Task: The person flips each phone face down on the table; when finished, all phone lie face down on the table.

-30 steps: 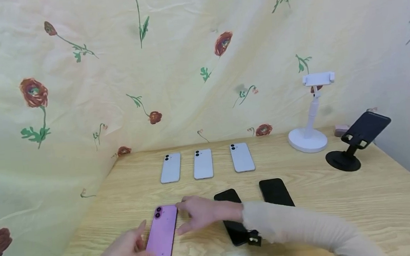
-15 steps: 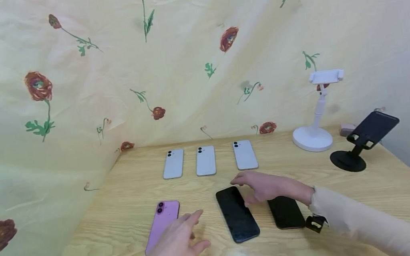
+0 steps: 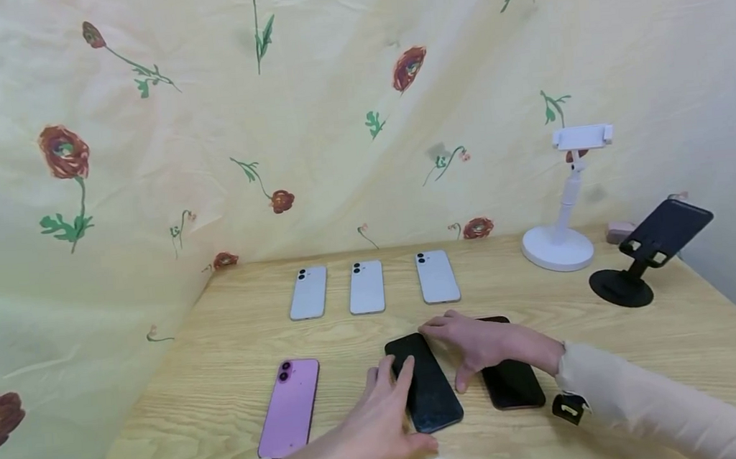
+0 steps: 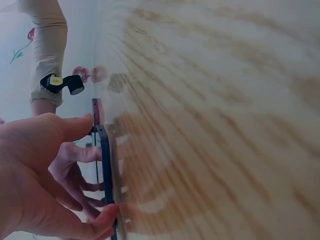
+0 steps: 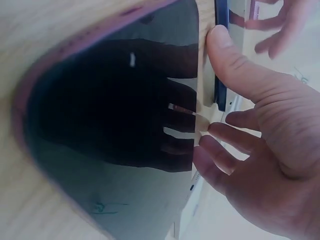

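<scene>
A black phone (image 3: 429,390) lies screen-up in the middle of the near row on the wooden table (image 3: 221,342). My left hand (image 3: 391,400) rests its straight fingers on that phone's left side, thumb by its near end; the left wrist view shows the phone edge-on (image 4: 105,170) between thumb and fingers. My right hand (image 3: 471,344) is spread over a second black phone (image 3: 516,383), fingertips at the middle phone's far corner and thumb against its right edge (image 5: 221,60). A pink phone (image 3: 289,407) lies face-down to the left, untouched.
Three white phones (image 3: 308,292) (image 3: 366,287) (image 3: 437,276) lie face-down in a far row. A white phone stand (image 3: 566,239) and a black one (image 3: 643,258) are at the back right. Floral cloth (image 3: 142,168) hangs behind and to the left.
Both hands have left the pink phone and moved right. The left hand now lies on the middle black phone, and the right hand has settled against its right edge.
</scene>
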`<state>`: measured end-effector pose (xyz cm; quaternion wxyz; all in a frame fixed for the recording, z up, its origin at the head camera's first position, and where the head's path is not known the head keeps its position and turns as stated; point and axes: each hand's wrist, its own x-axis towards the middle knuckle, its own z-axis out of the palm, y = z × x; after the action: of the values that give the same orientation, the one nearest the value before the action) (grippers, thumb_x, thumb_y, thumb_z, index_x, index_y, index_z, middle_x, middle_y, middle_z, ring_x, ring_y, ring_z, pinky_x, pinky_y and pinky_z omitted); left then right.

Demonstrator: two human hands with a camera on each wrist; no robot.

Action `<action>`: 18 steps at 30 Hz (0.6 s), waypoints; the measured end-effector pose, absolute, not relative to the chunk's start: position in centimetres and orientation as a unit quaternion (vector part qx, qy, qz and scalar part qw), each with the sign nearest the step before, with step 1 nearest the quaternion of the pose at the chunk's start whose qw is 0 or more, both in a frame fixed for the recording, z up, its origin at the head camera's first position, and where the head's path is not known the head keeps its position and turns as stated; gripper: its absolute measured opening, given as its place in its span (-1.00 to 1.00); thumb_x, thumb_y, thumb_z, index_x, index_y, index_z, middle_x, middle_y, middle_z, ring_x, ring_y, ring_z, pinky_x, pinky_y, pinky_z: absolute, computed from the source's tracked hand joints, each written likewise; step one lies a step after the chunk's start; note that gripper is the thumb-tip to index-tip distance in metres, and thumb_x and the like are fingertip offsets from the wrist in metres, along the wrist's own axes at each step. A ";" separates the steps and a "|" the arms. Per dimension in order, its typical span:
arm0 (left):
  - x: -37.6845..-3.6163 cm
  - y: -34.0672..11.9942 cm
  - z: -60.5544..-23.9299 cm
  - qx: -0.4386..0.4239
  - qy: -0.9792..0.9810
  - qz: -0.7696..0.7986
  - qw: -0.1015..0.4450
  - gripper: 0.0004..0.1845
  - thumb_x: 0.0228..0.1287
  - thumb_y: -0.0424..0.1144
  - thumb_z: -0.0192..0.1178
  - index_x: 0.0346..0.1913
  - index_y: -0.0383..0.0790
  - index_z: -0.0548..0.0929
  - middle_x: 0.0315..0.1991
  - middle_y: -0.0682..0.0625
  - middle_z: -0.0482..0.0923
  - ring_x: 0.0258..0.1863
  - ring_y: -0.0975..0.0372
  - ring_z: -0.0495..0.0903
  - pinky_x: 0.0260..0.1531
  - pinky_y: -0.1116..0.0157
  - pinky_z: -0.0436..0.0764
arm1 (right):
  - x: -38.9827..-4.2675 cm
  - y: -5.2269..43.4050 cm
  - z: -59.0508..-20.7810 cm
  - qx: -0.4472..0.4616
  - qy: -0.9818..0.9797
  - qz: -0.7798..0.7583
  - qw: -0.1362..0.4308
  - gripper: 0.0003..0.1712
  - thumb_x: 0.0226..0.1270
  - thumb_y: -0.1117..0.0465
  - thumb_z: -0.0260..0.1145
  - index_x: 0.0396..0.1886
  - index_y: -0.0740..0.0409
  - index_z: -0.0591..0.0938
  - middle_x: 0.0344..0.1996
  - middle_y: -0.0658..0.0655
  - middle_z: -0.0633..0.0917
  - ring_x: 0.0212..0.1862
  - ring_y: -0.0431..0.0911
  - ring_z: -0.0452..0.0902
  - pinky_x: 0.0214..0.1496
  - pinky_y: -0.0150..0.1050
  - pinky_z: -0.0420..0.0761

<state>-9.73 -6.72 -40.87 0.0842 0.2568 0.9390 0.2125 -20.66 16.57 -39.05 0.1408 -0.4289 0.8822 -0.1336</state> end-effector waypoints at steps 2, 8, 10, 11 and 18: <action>-9.9 -6.4 -41.1 0.261 0.940 0.206 0.080 0.15 0.09 0.27 0.42 0.59 -0.22 0.08 0.49 -0.35 -0.01 0.33 -0.21 0.20 0.01 -0.01 0.58 | -20.7 16.5 -39.3 -0.436 0.882 -0.126 0.128 0.24 -0.21 -0.06 0.71 0.45 0.36 0.34 0.37 0.32 0.38 0.31 0.27 0.26 0.22 0.10 0.45; -10.0 -5.6 -41.4 0.261 0.944 0.187 0.069 0.07 0.08 0.20 0.47 0.54 -0.24 0.21 0.45 -0.33 0.07 0.24 -0.19 0.23 0.01 0.02 0.57 | -20.8 16.4 -39.8 -0.465 0.872 -0.121 0.090 0.25 -0.26 -0.17 0.69 0.42 0.33 0.39 0.33 0.28 0.44 0.13 0.10 0.32 0.13 -0.01 0.50; -10.0 -5.4 -41.5 0.262 0.946 0.180 0.063 0.03 0.10 0.18 0.47 0.51 -0.26 0.26 0.43 -0.33 0.10 0.22 -0.20 0.23 0.00 0.03 0.57 | -20.8 16.4 -39.9 -0.472 0.870 -0.119 0.080 0.26 -0.28 -0.20 0.68 0.41 0.34 0.41 0.32 0.27 0.46 0.09 0.07 0.32 0.11 -0.04 0.50; -9.9 -5.3 -41.5 0.263 0.947 0.174 0.058 0.01 0.11 0.17 0.46 0.50 -0.27 0.29 0.43 -0.33 0.11 0.21 -0.20 0.23 0.00 0.04 0.56 | -20.8 16.4 -39.9 -0.473 0.870 -0.118 0.077 0.26 -0.28 -0.20 0.68 0.40 0.34 0.41 0.32 0.27 0.46 0.09 0.06 0.32 0.10 -0.04 0.50; -10.0 -4.9 -41.7 0.286 0.949 0.127 0.019 -0.11 0.17 0.17 0.41 0.40 -0.37 0.43 0.36 -0.36 0.22 0.19 -0.24 0.30 0.08 0.02 0.48 | -21.0 16.5 -40.1 -0.480 0.865 -0.127 0.075 0.28 -0.32 -0.19 0.68 0.40 0.39 0.40 0.31 0.29 0.46 0.21 0.17 0.33 0.18 0.05 0.47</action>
<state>-9.97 -4.94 -41.72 0.0192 0.2865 0.9495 0.1268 -21.03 16.47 -40.14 0.0746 -0.4799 0.8649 -0.1272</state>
